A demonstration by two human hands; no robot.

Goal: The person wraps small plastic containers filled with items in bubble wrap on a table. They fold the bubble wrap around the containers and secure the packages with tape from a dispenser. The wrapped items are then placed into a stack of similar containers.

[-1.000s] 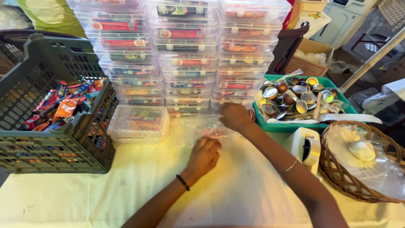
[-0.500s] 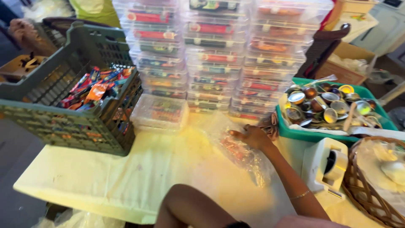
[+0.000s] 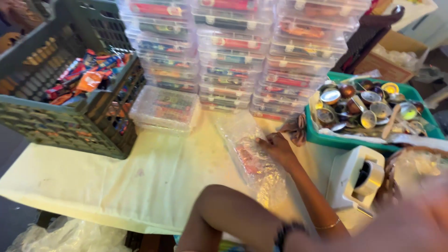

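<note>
A clear plastic bag [image 3: 252, 161] with red packets inside lies on the pale tablecloth [image 3: 154, 186]. My right hand [image 3: 278, 147] rests on the bag's right edge with its fingers curled onto the plastic; a thin bracelet circles that wrist. My left arm is bent in the foreground, elbow toward the table, with a dark band on the wrist. My left hand [image 3: 410, 219] is lifted close to the camera at the lower right. It is only a blur, so its fingers are unreadable.
A green crate [image 3: 70, 126] of snack packets stands at left. Stacked clear boxes [image 3: 233, 51] line the back, with one single box [image 3: 163, 109] in front. At right are a teal tub [image 3: 354, 142] of metal cups, a white tape dispenser [image 3: 357, 177] and a wicker basket [image 3: 396, 161].
My left hand has come off the bag and risen toward the camera with the elbow bent. My right hand stays on the bag. The view has swung left.
</note>
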